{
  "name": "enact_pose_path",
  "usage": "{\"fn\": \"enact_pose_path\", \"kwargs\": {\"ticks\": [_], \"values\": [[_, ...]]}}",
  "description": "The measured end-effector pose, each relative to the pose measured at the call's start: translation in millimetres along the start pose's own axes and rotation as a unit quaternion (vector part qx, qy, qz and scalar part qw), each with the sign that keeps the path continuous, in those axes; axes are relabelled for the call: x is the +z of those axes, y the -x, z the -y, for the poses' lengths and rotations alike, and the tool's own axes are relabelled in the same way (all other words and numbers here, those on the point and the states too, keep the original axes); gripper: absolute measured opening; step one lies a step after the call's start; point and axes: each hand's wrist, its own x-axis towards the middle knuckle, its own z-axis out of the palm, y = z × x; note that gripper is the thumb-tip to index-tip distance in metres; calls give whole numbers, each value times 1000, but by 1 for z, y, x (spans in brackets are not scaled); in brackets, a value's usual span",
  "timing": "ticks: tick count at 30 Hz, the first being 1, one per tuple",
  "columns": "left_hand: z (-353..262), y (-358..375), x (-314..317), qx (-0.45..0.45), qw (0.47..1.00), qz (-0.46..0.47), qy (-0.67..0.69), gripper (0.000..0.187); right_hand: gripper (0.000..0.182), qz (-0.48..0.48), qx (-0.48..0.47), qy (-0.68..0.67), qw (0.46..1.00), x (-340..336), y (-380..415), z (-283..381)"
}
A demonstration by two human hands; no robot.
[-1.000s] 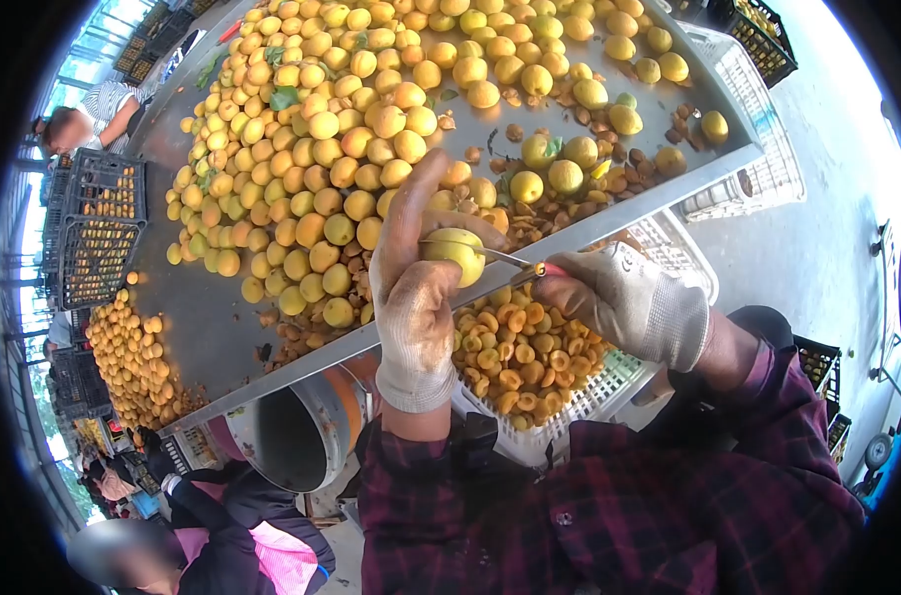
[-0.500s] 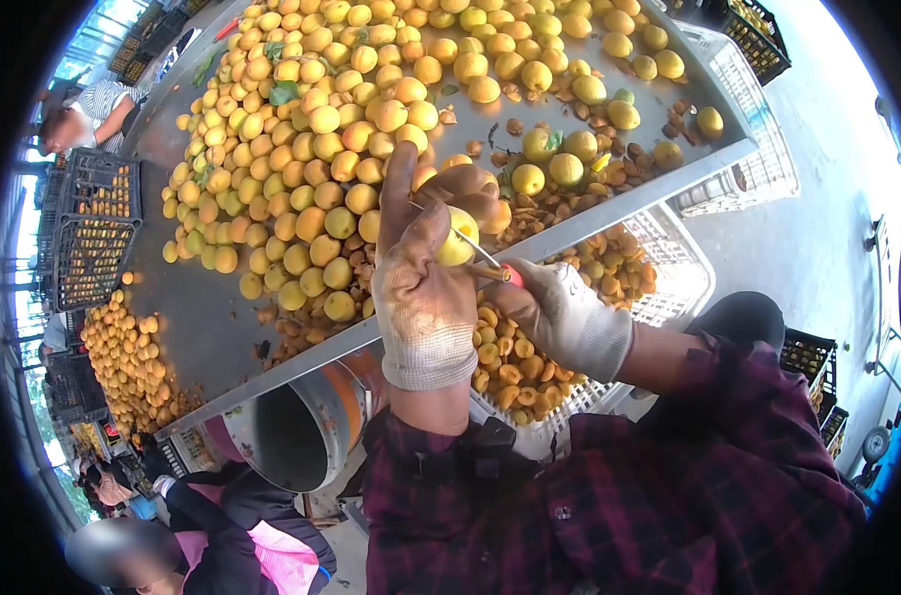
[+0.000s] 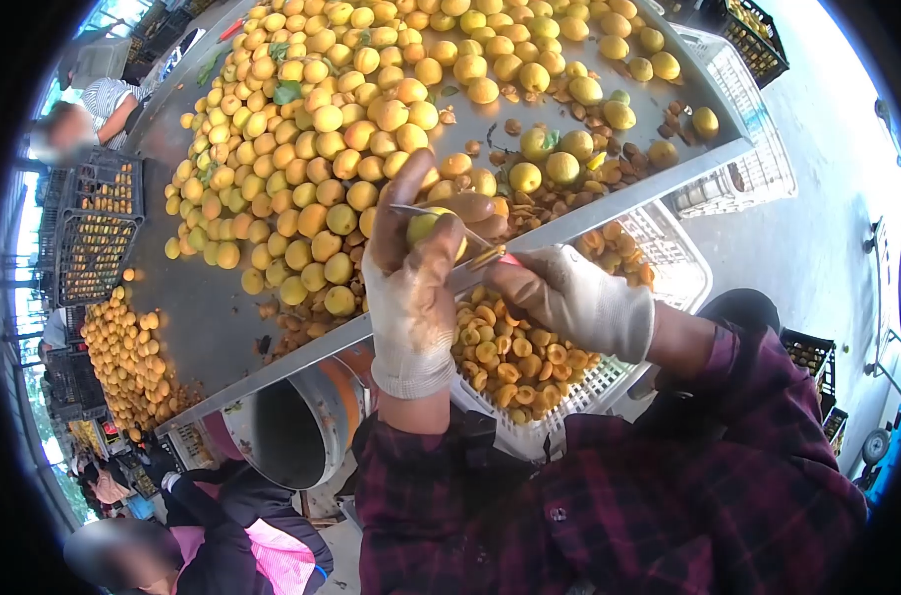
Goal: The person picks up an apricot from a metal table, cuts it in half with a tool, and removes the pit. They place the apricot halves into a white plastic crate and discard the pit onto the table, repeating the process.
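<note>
My left hand (image 3: 411, 297), in a stained white glove, is closed around a yellow-green apricot (image 3: 423, 228). Gripped in my gloved right hand (image 3: 579, 302) is a small knife (image 3: 478, 237) with a red handle. Its thin blade lies across the apricot, and the tip shows past the fruit on the left. Both hands are above the near edge of a metal table (image 3: 198, 332), close to a large heap of whole apricots (image 3: 312, 149). Below them, a white plastic basket (image 3: 690, 260) holds many apricot halves (image 3: 515, 362).
Brown pits and scraps (image 3: 609, 169) lie along the table's raised edge. A bucket (image 3: 317, 426) stands below the table. Black crates (image 3: 99, 228) are stacked at left. One person (image 3: 242, 535) sits at lower left, another (image 3: 109, 104) at upper left. A second white basket (image 3: 768, 149) stands at right.
Both hands have shifted slightly; the right has moved right and down a little. The knife blade now reaches further across the apricot, with its tip coming out at the left.
</note>
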Motion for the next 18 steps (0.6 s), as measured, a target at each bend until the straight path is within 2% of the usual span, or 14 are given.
{"fn": "enact_pose_path", "kwargs": {"ticks": [1,3,5,6,8,9,11,12,14,16,17,18], "values": [[3,-1,2,29,999,-6,27,64,47,-26,-14,-26,999,8,0,-4],[7,-3,9,13,998,-15,56,67,49,-68,-69,-63,993,20,-4,-11],[11,-7,22,-8,992,-58,109,74,49,-80,-62,-73,992,28,-9,-20],[15,-9,21,-7,992,-58,111,74,49,-88,-56,-79,991,30,-11,-20],[26,-13,18,30,975,-52,215,66,50,-99,-69,-69,990,26,-12,-15],[25,-14,18,33,974,-53,216,66,51,-91,-38,-67,993,22,-13,-15],[20,-14,16,2,993,-64,97,67,51,-65,46,-77,994,8,-12,3],[18,-13,14,2,993,-65,95,67,50,-26,97,-60,993,-5,-10,15],[14,-13,12,-13,998,-66,-16,62,51,1,84,-91,992,-14,-9,17],[17,-13,16,-14,996,-85,3,58,51,-15,87,-94,992,-7,-8,19],[26,-15,13,-19,992,-105,72,52,51,-31,91,-97,991,1,-6,23],[32,-17,13,-26,982,-122,140,46,49,-100,78,-115,985,26,-9,7]]}}
